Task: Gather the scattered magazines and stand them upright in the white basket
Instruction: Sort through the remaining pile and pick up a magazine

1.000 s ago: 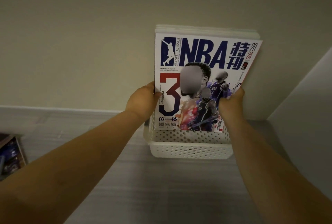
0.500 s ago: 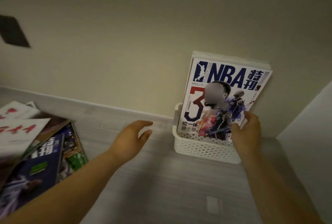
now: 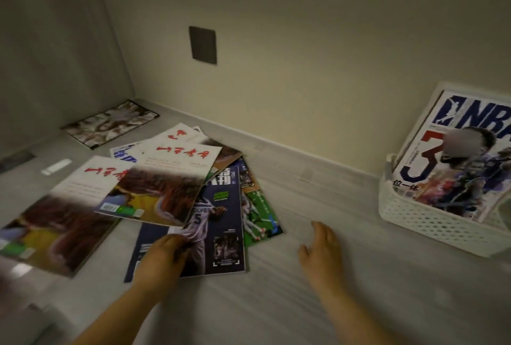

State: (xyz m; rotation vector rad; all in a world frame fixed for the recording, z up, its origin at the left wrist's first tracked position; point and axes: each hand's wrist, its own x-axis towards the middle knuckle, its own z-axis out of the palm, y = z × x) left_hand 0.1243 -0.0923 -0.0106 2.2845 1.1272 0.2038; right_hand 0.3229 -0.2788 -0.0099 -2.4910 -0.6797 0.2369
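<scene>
The left hand lies on the dark navy basketball magazine, probably to draw it free (pinching or just pressing, unclear). Beside it the right hand hangs loose, empty; well to its right stands the white perforated plastic basket, glossy NBA magazine upright inside.

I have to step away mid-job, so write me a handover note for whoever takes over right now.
Left hand: rests on the dark blue magazine in the pile on the floor; whether it grips is unclear.
Right hand: open and empty, above the floor between the pile and the basket.
Done: the NBA magazine stands upright in the white basket, with more behind it.
Left: the overlapping pile, plus one magazine lying apart near the corner.
</scene>
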